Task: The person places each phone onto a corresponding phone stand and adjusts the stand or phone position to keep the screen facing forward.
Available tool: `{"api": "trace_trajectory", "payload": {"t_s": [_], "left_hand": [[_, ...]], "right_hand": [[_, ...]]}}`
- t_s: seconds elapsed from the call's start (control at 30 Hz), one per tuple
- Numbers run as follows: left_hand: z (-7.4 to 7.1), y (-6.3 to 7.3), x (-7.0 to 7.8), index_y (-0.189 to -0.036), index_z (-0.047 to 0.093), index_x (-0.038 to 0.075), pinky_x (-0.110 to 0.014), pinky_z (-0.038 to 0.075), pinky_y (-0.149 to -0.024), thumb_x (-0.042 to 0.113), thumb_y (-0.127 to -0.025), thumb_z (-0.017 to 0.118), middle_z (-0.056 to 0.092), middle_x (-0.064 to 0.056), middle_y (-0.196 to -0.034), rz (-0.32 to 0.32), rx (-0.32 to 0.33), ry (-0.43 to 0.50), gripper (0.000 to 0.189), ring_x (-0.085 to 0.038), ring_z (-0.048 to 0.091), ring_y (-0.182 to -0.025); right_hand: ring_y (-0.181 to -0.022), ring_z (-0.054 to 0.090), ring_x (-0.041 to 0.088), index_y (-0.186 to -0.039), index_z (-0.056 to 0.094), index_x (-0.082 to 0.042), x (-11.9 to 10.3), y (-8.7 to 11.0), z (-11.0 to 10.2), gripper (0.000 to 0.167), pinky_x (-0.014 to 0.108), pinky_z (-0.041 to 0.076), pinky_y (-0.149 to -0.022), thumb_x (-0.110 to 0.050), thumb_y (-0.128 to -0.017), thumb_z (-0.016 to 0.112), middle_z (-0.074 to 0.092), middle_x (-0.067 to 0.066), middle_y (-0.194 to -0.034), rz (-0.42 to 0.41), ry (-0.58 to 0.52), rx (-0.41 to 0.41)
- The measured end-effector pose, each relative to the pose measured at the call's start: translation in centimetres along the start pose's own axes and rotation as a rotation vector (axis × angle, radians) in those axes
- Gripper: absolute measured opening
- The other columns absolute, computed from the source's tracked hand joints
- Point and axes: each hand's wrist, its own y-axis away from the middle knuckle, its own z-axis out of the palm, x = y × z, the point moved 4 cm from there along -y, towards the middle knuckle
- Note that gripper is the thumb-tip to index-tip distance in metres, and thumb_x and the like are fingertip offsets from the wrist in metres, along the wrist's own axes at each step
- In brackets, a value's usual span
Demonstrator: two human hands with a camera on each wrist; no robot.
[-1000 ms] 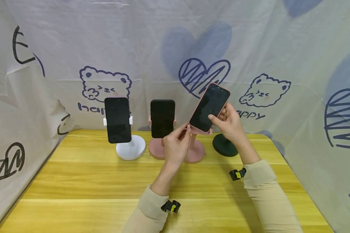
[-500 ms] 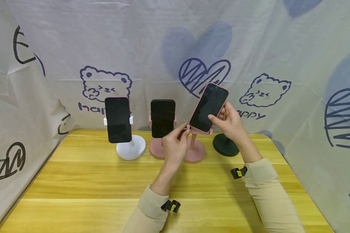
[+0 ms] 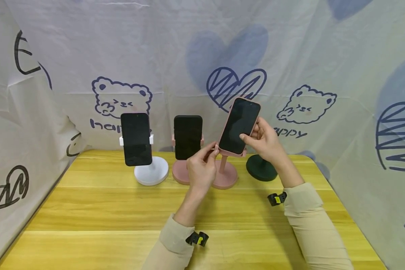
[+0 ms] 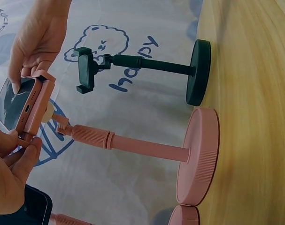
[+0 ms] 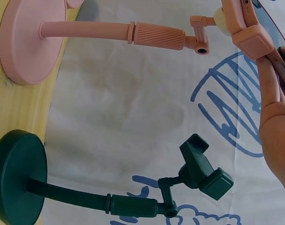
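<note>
My right hand (image 3: 266, 142) pinches the right edge of a phone in a pink case (image 3: 239, 125), thumb on the dark screen. The phone leans slightly right, its lower end at the clamp of a pink phone stand (image 3: 224, 174). My left hand (image 3: 202, 168) pinches the left end of that clamp between thumb and finger. In the left wrist view, the phone's charging-port end (image 4: 27, 108) lies along the pink clamp (image 4: 39, 105). In the right wrist view, the clamp's other arm (image 5: 254, 41) sits close to the right-hand fingers (image 5: 269, 84).
To the left, a white stand (image 3: 151, 172) and another pink stand (image 3: 180, 173) each hold a dark phone. A green stand (image 3: 261, 168) with a bare clamp (image 5: 205, 168) stands to the right. A printed cloth (image 3: 175, 56) hangs behind the wooden table (image 3: 104, 217).
The phone's top has swung left, so it tilts less than before. The left hand has shifted slightly left with its grip kept on the clamp; the right hand keeps its hold.
</note>
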Motion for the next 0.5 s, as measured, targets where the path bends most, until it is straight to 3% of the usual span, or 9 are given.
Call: {"api": "trace_trajectory", "payload": {"t_s": [0.2, 0.5], "left_hand": [[0.08, -0.05, 0.07, -0.116, 0.077, -0.005, -0.037, 0.064, -0.077, -0.002, -0.094, 0.074, 0.078, -0.017, -0.106, -0.015, -0.011, 0.006, 0.022, -0.028, 0.077, -0.089], [-0.15, -0.02, 0.01, -0.116, 0.076, -0.006, -0.035, 0.064, -0.078, -0.003, -0.094, 0.074, 0.077, -0.018, -0.11, -0.05, -0.01, 0.024, 0.023, -0.03, 0.077, -0.095]], "right_hand": [[-0.094, 0.074, 0.011, -0.146, 0.043, 0.008, -0.34, 0.11, -0.14, 0.057, 0.027, 0.062, -0.083, 0.011, -0.095, 0.067, 0.067, 0.032, -0.12, 0.059, 0.048, -0.033], [-0.095, 0.074, 0.01, -0.145, 0.046, 0.008, -0.74, -0.22, 0.19, 0.054, 0.026, 0.062, -0.083, 0.006, -0.096, 0.069, 0.068, 0.03, -0.122, 0.112, 0.099, -0.092]]}}
